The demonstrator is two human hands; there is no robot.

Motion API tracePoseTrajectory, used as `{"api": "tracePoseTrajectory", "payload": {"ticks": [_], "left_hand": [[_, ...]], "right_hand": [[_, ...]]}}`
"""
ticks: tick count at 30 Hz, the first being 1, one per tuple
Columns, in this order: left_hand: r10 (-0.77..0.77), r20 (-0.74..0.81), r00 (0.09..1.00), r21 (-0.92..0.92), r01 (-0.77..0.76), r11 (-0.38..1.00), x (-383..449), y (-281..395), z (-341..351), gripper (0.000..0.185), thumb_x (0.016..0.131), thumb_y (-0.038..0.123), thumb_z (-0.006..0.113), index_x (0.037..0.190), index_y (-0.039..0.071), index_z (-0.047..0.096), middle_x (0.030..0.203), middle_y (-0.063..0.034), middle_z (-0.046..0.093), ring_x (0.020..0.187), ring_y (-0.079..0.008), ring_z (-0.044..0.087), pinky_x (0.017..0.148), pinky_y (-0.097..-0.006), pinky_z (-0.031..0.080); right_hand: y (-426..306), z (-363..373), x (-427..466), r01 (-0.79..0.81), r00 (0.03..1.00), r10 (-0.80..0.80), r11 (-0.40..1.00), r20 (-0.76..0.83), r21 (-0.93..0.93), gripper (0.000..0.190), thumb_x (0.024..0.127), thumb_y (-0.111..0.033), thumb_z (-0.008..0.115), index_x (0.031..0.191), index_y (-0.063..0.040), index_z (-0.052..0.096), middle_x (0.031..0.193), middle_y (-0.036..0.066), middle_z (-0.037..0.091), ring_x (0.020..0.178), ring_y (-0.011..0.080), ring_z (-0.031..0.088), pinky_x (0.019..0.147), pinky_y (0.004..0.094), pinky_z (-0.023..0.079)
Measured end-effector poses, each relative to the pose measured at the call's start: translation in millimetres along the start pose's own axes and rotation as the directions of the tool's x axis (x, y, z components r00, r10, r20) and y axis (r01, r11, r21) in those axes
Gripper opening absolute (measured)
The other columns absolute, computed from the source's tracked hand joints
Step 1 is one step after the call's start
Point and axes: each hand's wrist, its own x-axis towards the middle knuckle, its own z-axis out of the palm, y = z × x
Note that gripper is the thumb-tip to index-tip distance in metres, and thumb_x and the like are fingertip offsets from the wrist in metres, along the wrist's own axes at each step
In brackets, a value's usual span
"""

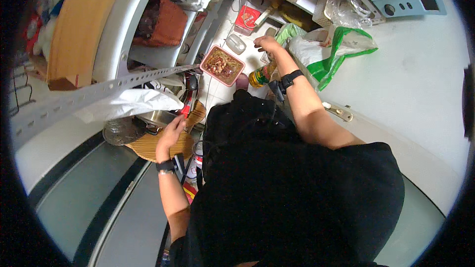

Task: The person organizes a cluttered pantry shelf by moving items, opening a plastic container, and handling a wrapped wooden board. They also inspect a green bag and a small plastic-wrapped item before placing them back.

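Observation:
My left hand (171,134) is raised beside a metal pan (160,117) and a round woven mat (163,146); its fingers are apart and nothing shows in it. My right hand (268,45) reaches out above the floor near a green-and-white plastic bag (336,52), fingers loosely spread and holding nothing visible. Below it a bottle of yellow oil (261,75) lies tilted. On the tiled floor, between the two hands, stands a pink rectangular tub (222,65) with brownish dried pieces. Next to the tub are a clear plastic container (236,43) and a red-lidded box (246,20).
A perforated metal shelf post (111,85) crosses on the left, with a white plastic bag (137,102) hanging by it. Shelves hold a red-brown bag (167,22) and a cardboard box (79,26). At the upper right are a white basket (323,9) and a light-blue appliance (412,2).

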Motion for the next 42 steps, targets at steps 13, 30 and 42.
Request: {"api": "tracePoseTrajectory", "payload": {"ticks": [13,30,42], "left_hand": [[0.357,0.431,0.829,0.325,-0.512,0.795,146.4,258.2,49.7,0.043,0.100,0.030,0.054,0.134,0.004,0.055,0.126,-0.0258,0.062,0.118,-0.0410,0.059,0.097,-0.0438,0.048],[0.588,0.407,0.699,0.304,-0.711,0.634,199.2,305.5,63.4,0.045,0.098,0.029,0.058,0.132,-0.001,0.058,0.123,-0.0259,0.065,0.117,-0.0386,0.062,0.100,-0.0417,0.048],[0.535,0.345,0.771,0.307,-0.632,0.712,216.1,282.1,63.4,0.045,0.098,0.030,0.060,0.130,-0.001,0.061,0.110,-0.0232,0.071,0.103,-0.0304,0.069,0.090,-0.0374,0.052]], "right_hand": [[-28.0,-31.8,-72.1,0.135,0.893,-0.145,0.989,-0.426,-0.054,0.043,0.087,-0.020,0.071,0.124,0.001,0.064,0.114,0.016,0.070,0.105,0.0263,0.067,0.091,0.0366,0.052],[-5.1,-90.3,-193.1,-0.155,0.323,-0.003,0.986,-0.946,-0.056,0.108,0.074,-0.034,0.083,0.157,-0.005,0.019,0.160,0.029,0.015,0.146,0.0480,0.019,0.119,0.0531,0.020],[-20.2,-61.9,-236.6,0.138,0.238,-0.309,0.949,-0.921,-0.282,0.042,0.081,-0.018,0.073,0.121,-0.006,0.066,0.121,0.018,0.060,0.112,0.0344,0.058,0.100,0.0411,0.046]]}}
